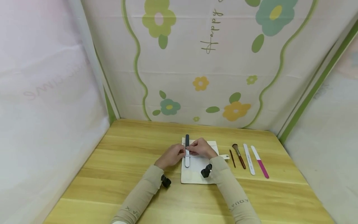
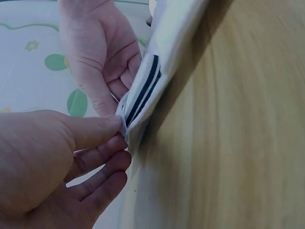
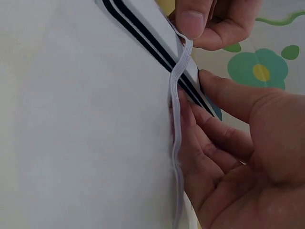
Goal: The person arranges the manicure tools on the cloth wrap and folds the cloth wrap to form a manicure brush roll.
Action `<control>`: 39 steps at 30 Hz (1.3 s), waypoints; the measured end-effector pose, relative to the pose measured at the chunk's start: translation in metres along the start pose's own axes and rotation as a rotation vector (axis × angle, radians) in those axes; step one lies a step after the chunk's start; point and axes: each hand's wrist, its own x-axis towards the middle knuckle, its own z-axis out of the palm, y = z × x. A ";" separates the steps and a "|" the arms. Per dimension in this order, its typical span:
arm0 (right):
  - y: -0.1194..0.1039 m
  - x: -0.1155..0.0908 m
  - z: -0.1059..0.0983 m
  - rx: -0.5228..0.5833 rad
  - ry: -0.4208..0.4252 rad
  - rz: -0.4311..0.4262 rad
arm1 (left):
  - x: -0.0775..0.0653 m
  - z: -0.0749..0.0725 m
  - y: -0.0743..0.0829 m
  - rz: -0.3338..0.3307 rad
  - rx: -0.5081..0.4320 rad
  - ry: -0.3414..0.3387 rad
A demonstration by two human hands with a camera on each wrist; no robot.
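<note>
A white fabric case (image 1: 197, 175) lies spread on the wooden table. Along its left side runs a nail buffer (image 1: 187, 160), dark at the far end and white at the near one, with black and white layers on its edge. A thin white elastic band (image 3: 176, 124) crosses over the buffer. At the case's left edge, my left hand (image 1: 174, 154) pinches the band between thumb and fingers. My right hand (image 1: 202, 147) reaches over the case and pinches the buffer, thumb on one side and fingers on the other, close to the band.
To the right of the case lie a thin dark stick (image 1: 232, 158), a brush (image 1: 239, 157) with a brown handle, a white nail file (image 1: 249, 159) and a white-and-pink nail file (image 1: 261, 166). A strap with a snap (image 1: 224, 156) sticks out from the case. Flowered cloth (image 1: 179, 62) hangs behind the table.
</note>
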 end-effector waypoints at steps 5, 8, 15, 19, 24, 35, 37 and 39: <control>-0.012 0.002 0.002 -0.105 -0.007 -0.011 | -0.007 -0.009 -0.007 -0.014 0.000 0.019; -0.022 0.004 -0.004 -0.220 -0.003 -0.040 | -0.015 -0.014 -0.008 -0.009 0.019 0.016; -0.037 0.012 -0.021 -0.448 -0.033 -0.132 | -0.036 -0.014 -0.003 0.078 0.079 -0.132; -0.038 0.019 -0.028 -0.545 -0.066 -0.168 | -0.043 -0.008 0.002 0.149 0.170 -0.182; -0.033 0.028 -0.029 -0.572 -0.114 -0.202 | -0.047 0.000 0.007 0.194 0.237 -0.197; -0.019 0.035 -0.029 -0.501 -0.144 -0.290 | -0.048 0.005 0.017 0.195 0.163 -0.207; -0.019 0.034 -0.029 -0.495 -0.144 -0.294 | -0.047 0.005 0.016 0.202 0.164 -0.204; -0.019 0.035 -0.028 -0.489 -0.144 -0.289 | -0.046 0.005 0.014 0.202 0.159 -0.206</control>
